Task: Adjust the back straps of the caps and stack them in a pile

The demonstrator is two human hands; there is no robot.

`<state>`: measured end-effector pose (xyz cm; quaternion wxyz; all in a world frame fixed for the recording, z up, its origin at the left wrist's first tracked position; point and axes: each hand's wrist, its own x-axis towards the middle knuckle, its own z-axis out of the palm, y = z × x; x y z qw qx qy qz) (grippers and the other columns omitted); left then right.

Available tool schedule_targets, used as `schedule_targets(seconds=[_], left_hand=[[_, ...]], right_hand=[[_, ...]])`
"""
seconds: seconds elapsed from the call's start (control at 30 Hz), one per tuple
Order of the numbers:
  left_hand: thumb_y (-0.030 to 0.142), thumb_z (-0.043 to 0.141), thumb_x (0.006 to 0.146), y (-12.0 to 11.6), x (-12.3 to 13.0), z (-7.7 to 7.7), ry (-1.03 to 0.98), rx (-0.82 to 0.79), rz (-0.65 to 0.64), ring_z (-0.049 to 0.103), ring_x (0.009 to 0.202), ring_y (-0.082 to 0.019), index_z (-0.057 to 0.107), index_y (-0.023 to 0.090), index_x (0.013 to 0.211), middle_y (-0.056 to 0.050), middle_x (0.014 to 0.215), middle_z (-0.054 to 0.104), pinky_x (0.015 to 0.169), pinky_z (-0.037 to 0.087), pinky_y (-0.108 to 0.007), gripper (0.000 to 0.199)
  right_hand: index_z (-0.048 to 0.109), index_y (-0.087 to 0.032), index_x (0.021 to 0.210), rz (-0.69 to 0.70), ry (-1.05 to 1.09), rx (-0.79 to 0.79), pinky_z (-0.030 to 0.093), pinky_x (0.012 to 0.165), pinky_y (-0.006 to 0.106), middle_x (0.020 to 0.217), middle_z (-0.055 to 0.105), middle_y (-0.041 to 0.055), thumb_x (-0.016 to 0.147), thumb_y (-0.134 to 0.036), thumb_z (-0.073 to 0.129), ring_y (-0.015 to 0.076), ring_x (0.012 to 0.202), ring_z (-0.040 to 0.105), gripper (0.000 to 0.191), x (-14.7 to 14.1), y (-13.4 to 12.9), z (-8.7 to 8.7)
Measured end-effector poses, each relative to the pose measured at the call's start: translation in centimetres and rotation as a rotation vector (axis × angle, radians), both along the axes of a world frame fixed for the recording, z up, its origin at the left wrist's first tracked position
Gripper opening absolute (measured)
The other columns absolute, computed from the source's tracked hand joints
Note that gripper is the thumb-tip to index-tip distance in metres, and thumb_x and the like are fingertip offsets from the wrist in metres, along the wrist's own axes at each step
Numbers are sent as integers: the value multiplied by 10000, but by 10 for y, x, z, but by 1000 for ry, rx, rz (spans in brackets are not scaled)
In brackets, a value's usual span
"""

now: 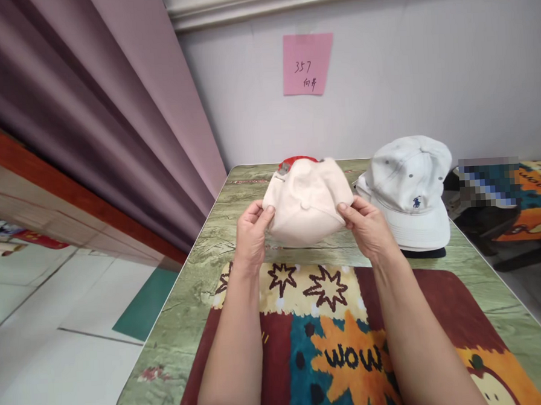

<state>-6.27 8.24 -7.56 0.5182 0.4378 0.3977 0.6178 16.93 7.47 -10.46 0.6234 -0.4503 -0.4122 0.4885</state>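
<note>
A cream-coloured cap (307,203) hangs between my two hands over the far half of the table. My left hand (252,230) pinches its left edge, thumb on top. At the right edge, my right hand (364,222) pinches it the same way. Behind the cream cap, a bit of something red (298,160) shows; most of it is hidden. To the right of my right hand, a white cap (412,189) with a small blue emblem sits brim forward, with something black under its brim.
A colourful mat (332,344) marked "WOW" lies on the green wood-patterned table (180,310). A pink note (307,64) is stuck on the wall behind. Purple curtains (124,89) hang at the left. Another patterned mat (538,206) shows beyond the right edge.
</note>
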Motion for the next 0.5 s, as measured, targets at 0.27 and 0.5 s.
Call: schedule_targets(seconds=[0.27,0.5], left_hand=[[420,790,772,2,1,-12,296,49,-122,510,656,-117,691,168,802,-1,728,617,614,400,-224,273],[421,698,842,5,-2,-18,544,98,-231,471,635,-107,634,165,747,20,694,561,608,375,-224,280]], right_hand=[[698,-208,929,151,-273,11,517,773,315,946,730,52,746,-406,780,207,883,653,282,17,-8,6],[740,-229,981,257,-775,45,493,988,437,1123,739,69,798,-289,692,280,1087,665,198,30,-12,6]])
